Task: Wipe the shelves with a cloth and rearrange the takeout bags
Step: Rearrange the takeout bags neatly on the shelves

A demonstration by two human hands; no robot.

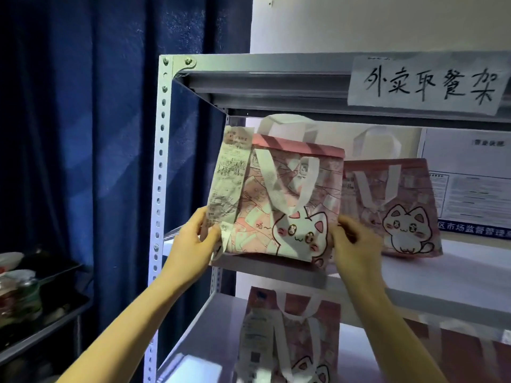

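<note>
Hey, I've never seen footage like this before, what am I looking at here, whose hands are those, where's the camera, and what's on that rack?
There is one picture, taken by a wide-angle camera worn on a person's head, looking forward and down. No machine is involved: the two bare arms are the wearer's own. The left hand and right hand grip the lower sides of a pink cat bag with white handles and a long paper receipt on its left side. It sits at the front edge of a grey metal shelf unit. A second cat bag stands further back to its right, and a third bag on the shelf below. A handwritten paper sign hangs on top. A blue curtain hangs to the left.
</note>
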